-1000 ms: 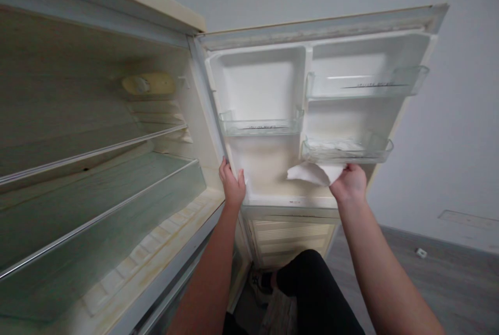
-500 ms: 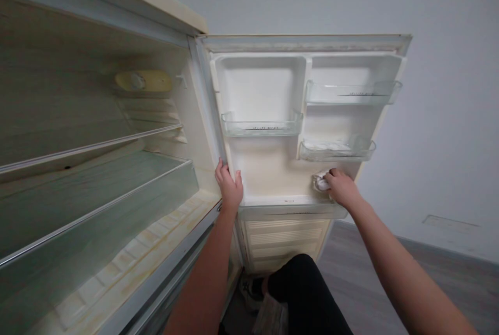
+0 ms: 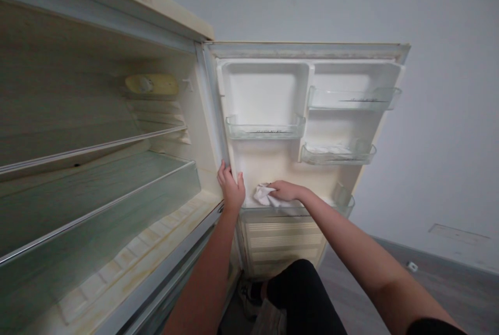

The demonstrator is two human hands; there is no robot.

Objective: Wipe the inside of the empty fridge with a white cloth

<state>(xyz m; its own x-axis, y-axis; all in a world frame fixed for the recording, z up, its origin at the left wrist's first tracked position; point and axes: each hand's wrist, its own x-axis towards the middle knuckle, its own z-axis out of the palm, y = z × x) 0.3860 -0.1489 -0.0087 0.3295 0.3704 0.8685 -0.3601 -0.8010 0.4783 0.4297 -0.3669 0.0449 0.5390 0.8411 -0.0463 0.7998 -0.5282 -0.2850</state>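
Observation:
An empty fridge stands open, its door (image 3: 273, 169) swung out to the right. My left hand (image 3: 231, 188) grips the hinge-side edge of the door, fingers wrapped round it. My right hand (image 3: 286, 190) presses a crumpled white cloth (image 3: 264, 195) against the yellowed inner door panel, just above the bottom door bin (image 3: 343, 201). The cloth lies left of centre on the panel, close to my left hand.
Glass shelves (image 3: 97, 189) fill the fridge cavity on the left, with a yellowish lamp housing (image 3: 150, 84) at the back. Clear door bins (image 3: 265, 128) (image 3: 337, 154) (image 3: 353, 98) sit above my hands. My knee (image 3: 300, 288) is below; grey floor (image 3: 448, 293) and wall at right.
My right hand has swept the cloth leftward across the lower door panel, from under the right-hand bin to near my left hand. My left hand has kept its grip on the door edge.

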